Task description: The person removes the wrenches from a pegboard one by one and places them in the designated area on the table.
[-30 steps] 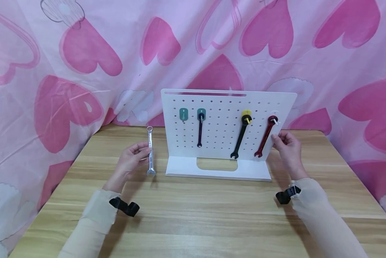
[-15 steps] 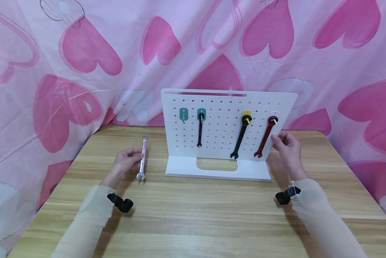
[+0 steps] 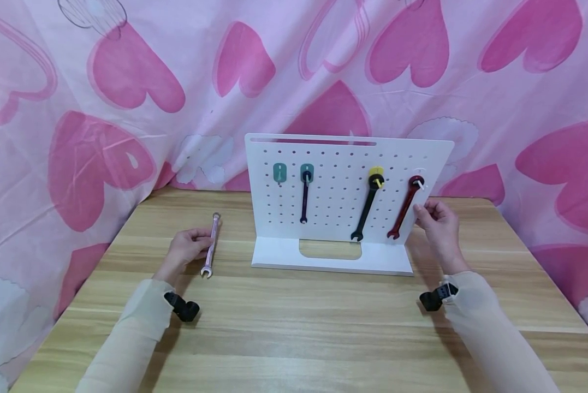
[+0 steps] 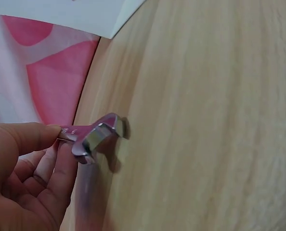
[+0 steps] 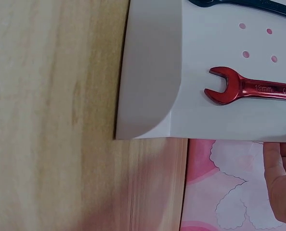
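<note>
My left hand (image 3: 185,251) pinches a silver combination wrench (image 3: 211,245) between thumb and fingers, left of the white pegboard (image 3: 330,213). In the left wrist view the wrench's open end (image 4: 102,134) is close to the tabletop; whether it touches I cannot tell. The pegboard's right edge is held by my right hand (image 3: 438,229), thumb in front and fingers partly hidden behind. From the board's pegs hang a small dark purple wrench (image 3: 304,199), a black wrench (image 3: 366,210) and a red wrench (image 3: 403,213). At its far left a green hook (image 3: 279,173) bears no wrench.
The board's white base (image 3: 279,256), with a cut-out in its middle, stands on the wooden table (image 3: 294,327). A pink curtain with hearts (image 3: 136,71) hangs behind the table and along its sides. Each wrist wears a small black camera.
The left hand has moved left and slightly nearer to me with the silver wrench, away from the pegboard. The wrench now tilts more. My right hand stays at the board's edge.
</note>
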Demonstrator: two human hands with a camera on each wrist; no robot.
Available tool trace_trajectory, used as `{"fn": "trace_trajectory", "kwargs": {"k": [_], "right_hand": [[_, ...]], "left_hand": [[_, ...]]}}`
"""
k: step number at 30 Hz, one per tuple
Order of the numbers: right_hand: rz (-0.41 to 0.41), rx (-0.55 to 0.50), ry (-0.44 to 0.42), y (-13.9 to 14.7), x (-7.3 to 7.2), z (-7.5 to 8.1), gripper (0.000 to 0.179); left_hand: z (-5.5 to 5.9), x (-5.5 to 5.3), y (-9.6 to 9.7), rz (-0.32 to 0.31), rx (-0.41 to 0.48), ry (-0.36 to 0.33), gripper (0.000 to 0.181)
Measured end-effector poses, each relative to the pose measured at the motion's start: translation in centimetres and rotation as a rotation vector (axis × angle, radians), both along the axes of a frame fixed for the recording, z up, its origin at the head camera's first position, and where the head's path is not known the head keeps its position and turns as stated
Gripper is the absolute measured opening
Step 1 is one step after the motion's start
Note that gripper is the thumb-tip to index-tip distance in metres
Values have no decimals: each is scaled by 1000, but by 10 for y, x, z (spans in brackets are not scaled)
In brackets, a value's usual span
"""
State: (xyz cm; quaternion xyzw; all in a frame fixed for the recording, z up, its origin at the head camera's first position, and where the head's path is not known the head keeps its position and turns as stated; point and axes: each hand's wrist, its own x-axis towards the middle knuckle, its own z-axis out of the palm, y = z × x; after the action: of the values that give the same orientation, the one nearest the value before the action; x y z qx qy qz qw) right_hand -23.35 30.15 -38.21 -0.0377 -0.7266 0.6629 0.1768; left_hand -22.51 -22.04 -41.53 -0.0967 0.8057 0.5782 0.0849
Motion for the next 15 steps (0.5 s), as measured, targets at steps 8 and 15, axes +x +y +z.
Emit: {"fn": "trace_trajectory", "kwargs": {"k": [8, 15], "right_hand": [[10, -14, 29, 1, -1, -2, 7], [-3, -42, 50, 0, -2, -2, 3]], "left_hand": [[-3, -2, -2, -3, -23, 5, 36], [-5, -3, -2, 3, -89, -3, 34]]}}
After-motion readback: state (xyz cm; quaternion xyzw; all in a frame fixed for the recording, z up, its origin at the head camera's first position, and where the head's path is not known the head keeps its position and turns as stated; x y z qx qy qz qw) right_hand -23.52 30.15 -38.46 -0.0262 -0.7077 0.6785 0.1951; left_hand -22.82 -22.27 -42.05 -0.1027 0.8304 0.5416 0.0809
